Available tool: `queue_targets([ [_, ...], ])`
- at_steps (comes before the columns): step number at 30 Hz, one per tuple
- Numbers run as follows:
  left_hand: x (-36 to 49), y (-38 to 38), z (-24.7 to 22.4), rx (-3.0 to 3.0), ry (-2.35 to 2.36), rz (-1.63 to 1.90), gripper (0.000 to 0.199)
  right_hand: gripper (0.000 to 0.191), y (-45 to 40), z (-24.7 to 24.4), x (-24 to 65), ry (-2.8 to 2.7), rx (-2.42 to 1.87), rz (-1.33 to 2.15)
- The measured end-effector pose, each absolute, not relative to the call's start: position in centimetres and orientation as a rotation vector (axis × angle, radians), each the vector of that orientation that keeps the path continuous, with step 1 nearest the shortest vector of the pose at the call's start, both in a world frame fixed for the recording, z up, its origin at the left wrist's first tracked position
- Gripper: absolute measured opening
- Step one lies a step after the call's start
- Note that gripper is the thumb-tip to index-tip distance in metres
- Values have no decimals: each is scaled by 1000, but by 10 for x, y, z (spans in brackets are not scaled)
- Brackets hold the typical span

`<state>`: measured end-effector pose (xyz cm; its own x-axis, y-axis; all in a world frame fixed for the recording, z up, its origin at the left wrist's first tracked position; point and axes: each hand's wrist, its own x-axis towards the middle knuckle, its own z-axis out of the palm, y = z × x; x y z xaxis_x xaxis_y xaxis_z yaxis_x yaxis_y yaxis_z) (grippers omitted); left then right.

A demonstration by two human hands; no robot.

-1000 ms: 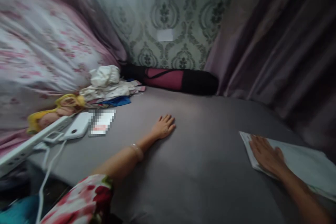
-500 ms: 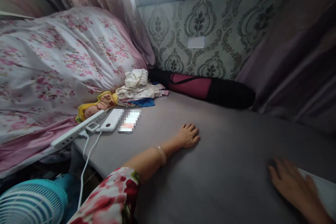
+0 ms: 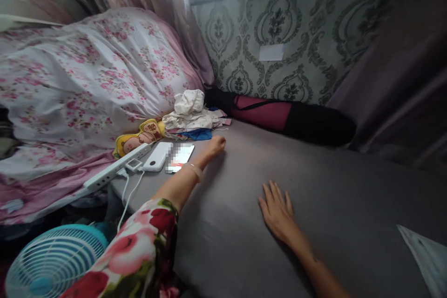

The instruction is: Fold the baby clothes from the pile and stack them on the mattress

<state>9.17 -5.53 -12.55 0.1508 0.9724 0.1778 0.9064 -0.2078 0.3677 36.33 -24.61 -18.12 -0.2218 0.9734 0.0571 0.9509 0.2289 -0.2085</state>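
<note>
My left hand (image 3: 218, 145) reaches over the grey sheet (image 3: 237, 186), just right of the clothes pile (image 3: 188, 114). Its fingers are curled in, and what they hold, if anything, is too small to make out. Flat on the sheet at the centre lies my right hand (image 3: 277, 207), palm down with the fingers spread and nothing held. A phone (image 3: 183, 156) lies beside my left forearm, next to a white power bank (image 3: 159, 157). At the lower right edge is a pale, flat item (image 3: 424, 253).
A white power strip (image 3: 117, 166) with cables and a yellow plush toy (image 3: 134, 142) are at the left. A blue fan (image 3: 57, 260) stands at the lower left. Along the wall lies a black and maroon long bag (image 3: 265, 114).
My left hand has moved toward the clothes pile and its fingers have curled. My right hand has moved left from beside the pale item to the middle of the sheet. The view has shifted slightly.
</note>
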Motion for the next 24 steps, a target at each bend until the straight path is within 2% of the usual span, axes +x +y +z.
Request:
queue_targets([
  [6, 11, -37, -93, 2139, 2172, 768, 37, 62, -248, -186, 363, -2320, -1814, 109],
  [12, -41, -16, -64, 1990, 2405, 1060, 26, 62, -246, -189, 363, -2304, -1811, 82],
  [15, -48, -10, -58, 1961, 2409, 1018, 24, 63, -247, -188, 362, -2292, -1816, 116],
  [24, -55, 22, -55, 1819, 2382, 815, 38, 60, -249, -184, 363, -2266, -1807, 147],
])
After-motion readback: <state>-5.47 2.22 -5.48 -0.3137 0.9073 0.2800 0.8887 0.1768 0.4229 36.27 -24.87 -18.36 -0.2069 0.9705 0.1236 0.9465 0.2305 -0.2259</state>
